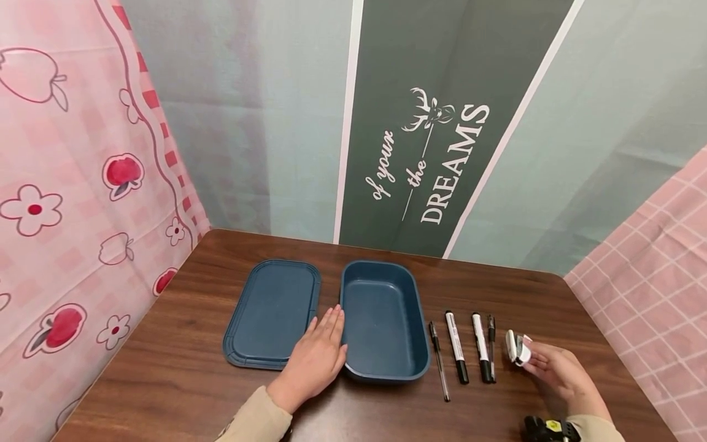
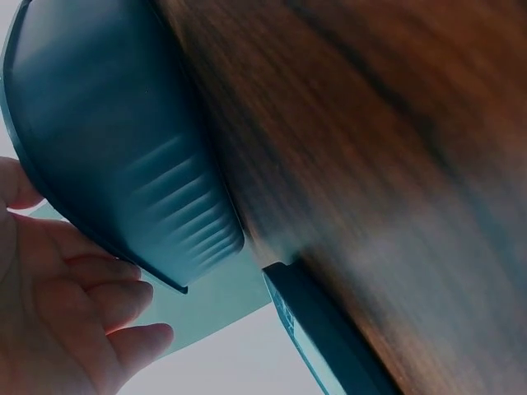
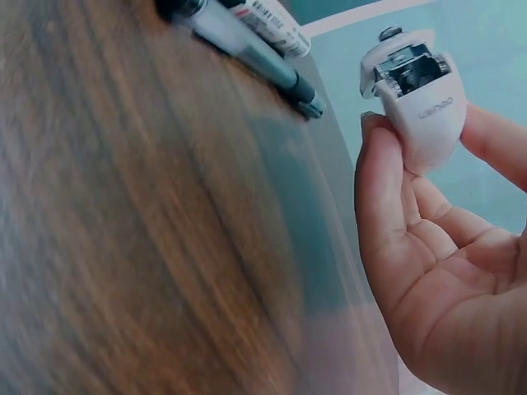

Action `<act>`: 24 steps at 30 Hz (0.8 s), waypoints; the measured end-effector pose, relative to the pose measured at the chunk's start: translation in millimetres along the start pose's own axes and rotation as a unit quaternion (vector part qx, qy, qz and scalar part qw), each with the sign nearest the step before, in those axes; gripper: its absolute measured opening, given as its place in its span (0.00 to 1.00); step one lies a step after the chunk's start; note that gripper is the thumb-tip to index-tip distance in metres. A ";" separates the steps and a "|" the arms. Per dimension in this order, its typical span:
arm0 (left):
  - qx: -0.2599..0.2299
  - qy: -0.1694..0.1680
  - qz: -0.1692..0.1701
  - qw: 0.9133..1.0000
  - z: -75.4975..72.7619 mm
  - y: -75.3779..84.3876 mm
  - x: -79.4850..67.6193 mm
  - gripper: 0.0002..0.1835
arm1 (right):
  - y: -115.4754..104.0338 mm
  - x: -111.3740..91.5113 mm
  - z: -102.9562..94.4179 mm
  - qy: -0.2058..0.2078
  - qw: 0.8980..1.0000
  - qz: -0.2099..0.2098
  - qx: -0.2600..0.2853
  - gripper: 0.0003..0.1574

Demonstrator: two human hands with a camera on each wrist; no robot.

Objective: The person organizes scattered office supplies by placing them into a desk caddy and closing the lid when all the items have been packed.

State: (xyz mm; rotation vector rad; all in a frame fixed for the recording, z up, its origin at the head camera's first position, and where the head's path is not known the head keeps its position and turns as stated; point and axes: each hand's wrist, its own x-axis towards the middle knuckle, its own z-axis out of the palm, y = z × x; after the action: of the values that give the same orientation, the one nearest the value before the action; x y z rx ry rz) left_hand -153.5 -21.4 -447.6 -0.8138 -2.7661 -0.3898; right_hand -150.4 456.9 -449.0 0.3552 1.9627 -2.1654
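My left hand (image 1: 315, 356) lies along the left rim of a deep blue rectangular box (image 1: 383, 325). Its fingers are nearly straight and touch the edge; in the left wrist view they sit by the rim, above the box's ribbed outer side (image 2: 177, 193). On the far right, my right hand (image 1: 563, 371) pinches a small white stapler (image 1: 516, 348) between thumb and fingers. The right wrist view shows the metal end of this stapler (image 3: 420, 99) pointing away from the palm.
A flat blue lid (image 1: 273, 313) lies left of the box. Between box and stapler, a clear pen (image 1: 440, 362), a white marker (image 1: 456, 347), another marker (image 1: 481, 347) and a second pen (image 1: 491, 347) lie on the wooden table (image 1: 177, 344). Curtains hang behind.
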 end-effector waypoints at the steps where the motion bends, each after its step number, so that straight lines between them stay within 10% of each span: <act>1: 0.001 0.000 0.001 1.000 0.1 0.1 0.0 0.30 | -0.2 -0.1 0.1 -0.012 1.000 -0.003 0.015 0.18; 24: 0.012 0.010 0.006 1.000 1.7 1.8 1.1 0.29 | -41.6 -1.5 50.9 0.012 0.991 -0.088 0.097 0.22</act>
State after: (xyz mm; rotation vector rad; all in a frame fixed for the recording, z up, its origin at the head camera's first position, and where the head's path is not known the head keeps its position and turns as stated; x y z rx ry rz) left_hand -153.7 -18.8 -448.5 -0.8153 -2.7418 -0.3607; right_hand -163.9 410.4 -404.5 0.2471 1.8640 -2.4816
